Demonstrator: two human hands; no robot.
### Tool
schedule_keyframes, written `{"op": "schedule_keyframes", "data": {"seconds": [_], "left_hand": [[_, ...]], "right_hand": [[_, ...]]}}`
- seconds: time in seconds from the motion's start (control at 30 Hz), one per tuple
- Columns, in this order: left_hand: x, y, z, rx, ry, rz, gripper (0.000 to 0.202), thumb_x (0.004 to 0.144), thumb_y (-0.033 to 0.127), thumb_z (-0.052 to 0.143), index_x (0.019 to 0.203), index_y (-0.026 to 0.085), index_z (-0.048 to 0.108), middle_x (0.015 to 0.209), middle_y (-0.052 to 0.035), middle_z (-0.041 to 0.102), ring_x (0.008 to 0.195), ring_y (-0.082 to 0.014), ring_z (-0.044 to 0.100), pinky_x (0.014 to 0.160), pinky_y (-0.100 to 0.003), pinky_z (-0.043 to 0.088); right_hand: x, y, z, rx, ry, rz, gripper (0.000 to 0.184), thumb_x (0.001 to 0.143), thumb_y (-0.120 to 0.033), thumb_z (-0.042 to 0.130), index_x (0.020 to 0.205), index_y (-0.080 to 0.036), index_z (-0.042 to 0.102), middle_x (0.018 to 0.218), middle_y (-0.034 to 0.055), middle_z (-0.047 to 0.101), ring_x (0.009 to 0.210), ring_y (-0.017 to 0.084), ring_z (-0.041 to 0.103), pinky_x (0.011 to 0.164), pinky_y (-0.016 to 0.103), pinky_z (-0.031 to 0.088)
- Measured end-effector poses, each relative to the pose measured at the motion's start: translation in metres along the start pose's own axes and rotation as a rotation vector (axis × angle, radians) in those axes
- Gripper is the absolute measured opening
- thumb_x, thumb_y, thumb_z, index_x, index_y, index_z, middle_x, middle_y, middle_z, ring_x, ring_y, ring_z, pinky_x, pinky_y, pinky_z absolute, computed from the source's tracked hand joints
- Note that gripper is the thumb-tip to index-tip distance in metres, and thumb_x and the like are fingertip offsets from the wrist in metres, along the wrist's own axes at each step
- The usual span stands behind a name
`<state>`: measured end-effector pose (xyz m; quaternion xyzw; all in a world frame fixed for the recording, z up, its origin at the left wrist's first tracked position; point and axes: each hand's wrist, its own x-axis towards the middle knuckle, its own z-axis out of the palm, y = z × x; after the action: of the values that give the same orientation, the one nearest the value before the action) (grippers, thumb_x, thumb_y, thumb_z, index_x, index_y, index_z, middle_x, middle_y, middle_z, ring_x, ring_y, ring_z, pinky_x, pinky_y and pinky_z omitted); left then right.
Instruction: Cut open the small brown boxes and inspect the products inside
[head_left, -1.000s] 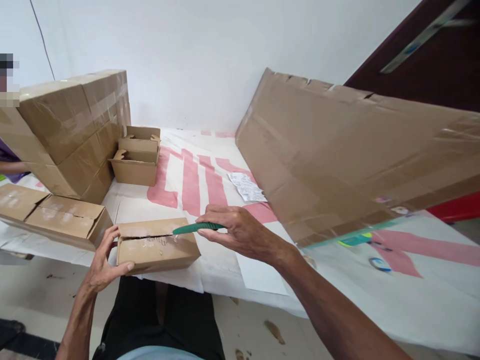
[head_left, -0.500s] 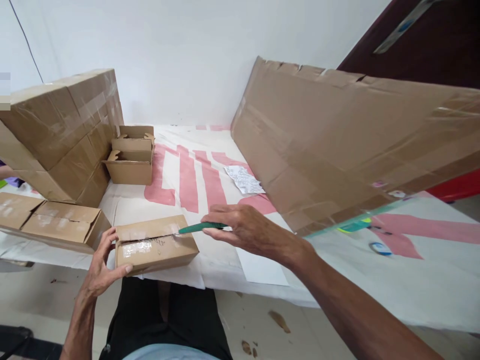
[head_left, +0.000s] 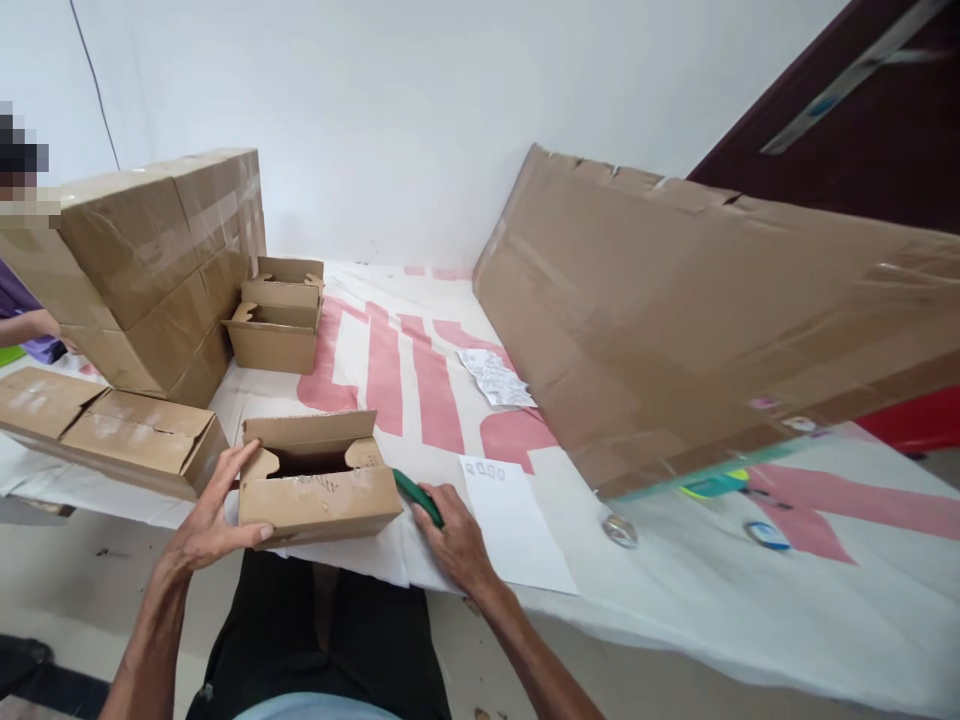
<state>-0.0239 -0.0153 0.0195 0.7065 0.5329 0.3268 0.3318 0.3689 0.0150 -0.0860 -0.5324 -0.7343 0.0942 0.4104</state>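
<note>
A small cardboard box sits at the table's front edge with its back flap raised and its top open. Its inside is dark, and I cannot make out any contents. My left hand grips the box's left end, thumb on the front side and fingers at the back corner. My right hand is closed around a green box cutter, just right of the box. The cutter's tip is near the box's right end; its blade does not show.
Two open boxes stand behind, beside a tall carton stack. Closed boxes lie at left. A large cardboard panel leans at right. Paper, a tape roll and another roll lie on the table. Another person's arm shows at far left.
The box top has come open, its back flap now standing up. My right hand with the box cutter has moved from above the top seam down to the box's right side.
</note>
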Motion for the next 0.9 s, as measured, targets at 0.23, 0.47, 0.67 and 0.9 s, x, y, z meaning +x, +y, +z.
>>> {"op": "schedule_keyframes", "data": {"seconds": [0.23, 0.47, 0.67, 0.9], "left_hand": [[0.004, 0.003, -0.002, -0.021, -0.015, 0.010, 0.112, 0.077, 0.058, 0.084, 0.169, 0.032, 0.025, 0.170, -0.0144, 0.032, 0.156, -0.0457, 0.032, 0.124, -0.065, 0.032], [0.002, 0.003, 0.001, -0.051, -0.007, 0.014, 0.113, 0.076, 0.053, 0.086, 0.169, 0.033, 0.024, 0.168, -0.0141, 0.034, 0.153, -0.0448, 0.037, 0.121, -0.065, 0.037], [0.004, 0.003, 0.001, -0.064, -0.006, 0.042, 0.112, 0.077, 0.049, 0.086, 0.169, 0.033, 0.025, 0.170, -0.0133, 0.032, 0.156, -0.0443, 0.034, 0.122, -0.063, 0.038], [0.000, 0.004, 0.004, -0.018, 0.001, 0.037, 0.105, 0.081, 0.049, 0.083, 0.168, 0.031, 0.027, 0.170, -0.0138, 0.031, 0.156, -0.0425, 0.033, 0.125, -0.061, 0.036]], "right_hand": [[0.050, -0.062, -0.026, 0.131, -0.080, -0.143, 0.027, 0.105, -0.033, 0.053, 0.126, -0.023, 0.067, 0.118, 0.0120, 0.067, 0.114, 0.028, 0.063, 0.098, 0.046, 0.055], [0.090, -0.115, -0.035, 0.100, -0.349, -0.311, 0.017, 0.103, -0.023, 0.056, 0.101, -0.024, 0.073, 0.098, 0.0074, 0.070, 0.095, 0.024, 0.063, 0.089, 0.044, 0.054], [0.089, -0.112, -0.029, 0.256, -0.293, -0.276, 0.016, 0.102, -0.022, 0.059, 0.102, -0.023, 0.075, 0.099, 0.0067, 0.074, 0.095, 0.022, 0.069, 0.086, 0.040, 0.056], [0.089, -0.103, -0.016, 0.334, -0.234, -0.244, 0.018, 0.101, -0.026, 0.062, 0.099, -0.024, 0.079, 0.097, 0.0070, 0.080, 0.092, 0.023, 0.075, 0.087, 0.042, 0.061]]}}
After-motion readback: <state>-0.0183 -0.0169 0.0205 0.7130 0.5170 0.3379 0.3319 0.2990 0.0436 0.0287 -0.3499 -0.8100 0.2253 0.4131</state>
